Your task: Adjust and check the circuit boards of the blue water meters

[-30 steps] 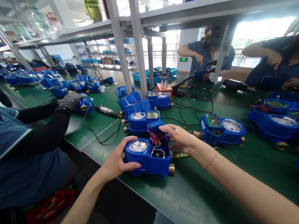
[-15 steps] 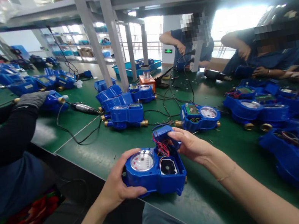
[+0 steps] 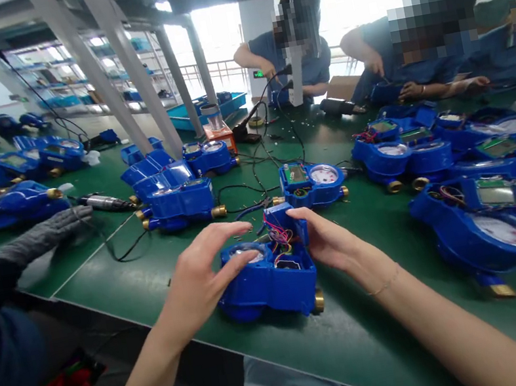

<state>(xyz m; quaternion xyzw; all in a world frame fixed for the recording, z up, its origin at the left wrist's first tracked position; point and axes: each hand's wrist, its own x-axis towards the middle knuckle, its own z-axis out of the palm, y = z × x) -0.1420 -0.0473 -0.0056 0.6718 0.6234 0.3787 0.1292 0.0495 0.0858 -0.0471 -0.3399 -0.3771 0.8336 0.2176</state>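
Observation:
A blue meter (image 3: 267,288) rests near the table's front edge, its compartment uncovered and a brass fitting at its right end. Coloured wires (image 3: 279,232) rise from the compartment to a small blue part (image 3: 282,214). My right hand (image 3: 328,237) holds this blue part upright at the compartment's back right. Over the round dial on the meter's left side is my left hand (image 3: 211,264), thumb and fingers apart, with nothing between them. Part of the dial is hidden behind the left thumb.
Several blue meters (image 3: 486,226) crowd the right side. One meter (image 3: 311,183) with a green circuit board sits just behind. More meters (image 3: 177,204) stand back left, beside cables and a power screwdriver (image 3: 107,203). A co-worker's gloved hand (image 3: 53,236) is at left; people sit across the table.
My left hand has let go of the meter's left side and lifted over the dial. The meter now sits tilted differently. The co-worker's gloved hand has come off a meter. The view has shifted.

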